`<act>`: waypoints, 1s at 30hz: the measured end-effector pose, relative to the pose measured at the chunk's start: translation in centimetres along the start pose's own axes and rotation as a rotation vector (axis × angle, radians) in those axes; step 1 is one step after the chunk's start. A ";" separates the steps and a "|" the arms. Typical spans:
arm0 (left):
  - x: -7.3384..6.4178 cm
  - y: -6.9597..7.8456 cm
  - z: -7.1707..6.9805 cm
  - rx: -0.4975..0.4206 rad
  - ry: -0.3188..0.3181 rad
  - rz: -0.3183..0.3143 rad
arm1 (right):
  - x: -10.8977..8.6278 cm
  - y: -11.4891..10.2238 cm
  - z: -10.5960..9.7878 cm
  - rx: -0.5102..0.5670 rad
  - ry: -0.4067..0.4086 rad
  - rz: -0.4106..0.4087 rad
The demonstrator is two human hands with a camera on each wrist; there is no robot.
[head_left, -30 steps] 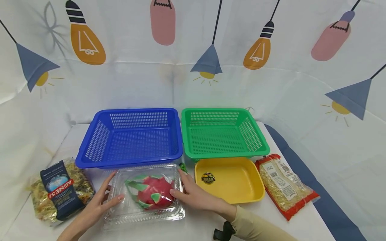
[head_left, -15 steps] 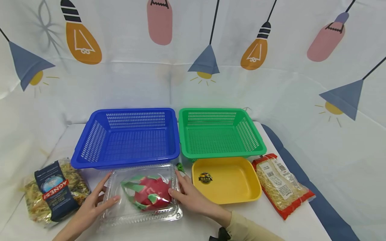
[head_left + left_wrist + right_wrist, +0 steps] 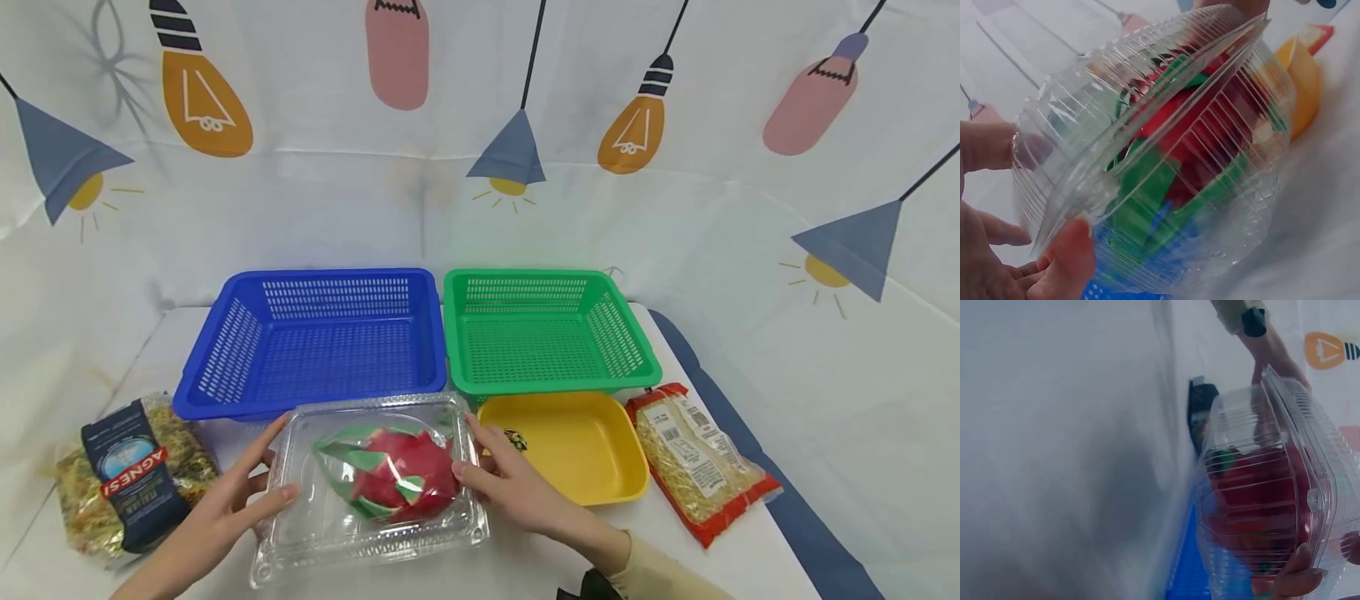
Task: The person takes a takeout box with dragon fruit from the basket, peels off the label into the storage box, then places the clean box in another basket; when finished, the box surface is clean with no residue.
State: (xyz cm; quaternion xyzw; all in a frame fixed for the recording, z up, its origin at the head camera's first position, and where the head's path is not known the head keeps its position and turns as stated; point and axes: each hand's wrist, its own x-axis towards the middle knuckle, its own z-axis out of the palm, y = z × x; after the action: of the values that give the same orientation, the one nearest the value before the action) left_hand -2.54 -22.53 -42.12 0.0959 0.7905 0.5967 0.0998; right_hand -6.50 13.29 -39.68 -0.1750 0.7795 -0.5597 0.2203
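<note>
A clear plastic clamshell box (image 3: 302, 454) with a red and green dragon fruit (image 3: 420, 475) inside is held between my two hands in the head view. Its lid is down. My left hand (image 3: 225, 504) grips the box's left side, thumb on the front and fingers behind; in the left wrist view the thumb (image 3: 1075, 256) presses near the rim. On the opposite side my right hand (image 3: 521, 483) holds the edge, its thumb pointing at the fruit. The right wrist view shows the box (image 3: 1235, 406) raised, with fingertips (image 3: 1297, 581) on its rim.
Behind the box stand a blue basket (image 3: 337, 403) and a green basket (image 3: 555, 387). A yellow tray (image 3: 600, 450) lies beyond my right hand. An AGNESI pasta bag (image 3: 138, 475) lies at left, a red-edged bag of yellowish grains (image 3: 701, 458) at right.
The clamshell box has come up off the table and shifted right, carried by both hands. It now overlaps the yellow tray's left edge in view. The baskets and bags have stayed put.
</note>
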 end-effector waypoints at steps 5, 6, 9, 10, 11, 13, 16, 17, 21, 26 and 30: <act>1.0 1.8 1.0 -0.009 0.015 0.042 | -0.6 -0.6 -1.6 0.003 0.041 0.002; 1.2 2.1 1.3 -0.011 0.023 0.045 | -0.7 -0.8 -1.9 -0.001 0.052 0.009; 1.7 3.1 2.0 -0.003 0.045 0.057 | -1.2 -1.1 -2.7 0.000 0.082 0.032; 1.9 3.4 2.3 -0.006 0.048 0.057 | -1.4 -1.2 -2.9 -0.006 0.093 0.039; 2.0 3.7 2.5 -0.012 0.048 0.054 | -1.6 -1.3 -3.1 -0.010 0.104 0.042; 2.4 4.2 2.9 -0.028 0.040 0.041 | -1.9 -1.4 -3.6 -0.023 0.126 0.045; 3.1 4.8 3.3 -0.041 0.024 0.022 | -2.2 -1.6 -4.3 -0.020 0.151 0.049; 3.4 5.0 3.5 -0.034 0.024 0.024 | -2.2 -1.6 -4.6 -0.013 0.159 0.050; 4.4 5.6 4.2 -0.001 0.023 0.078 | -2.5 -1.8 -5.7 -0.002 0.205 0.062; 5.9 6.3 4.7 0.012 0.022 0.119 | -2.9 -2.0 -7.2 -0.022 0.254 0.053; 7.2 6.8 5.0 0.033 0.030 0.109 | -2.7 -2.3 -8.3 0.002 0.275 0.069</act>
State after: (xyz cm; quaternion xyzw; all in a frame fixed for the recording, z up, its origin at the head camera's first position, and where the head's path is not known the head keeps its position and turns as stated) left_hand -7.89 -14.12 -37.18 0.1314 0.7954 0.5892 0.0539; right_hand -8.63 20.61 -34.82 -0.0692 0.8072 -0.5714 0.1307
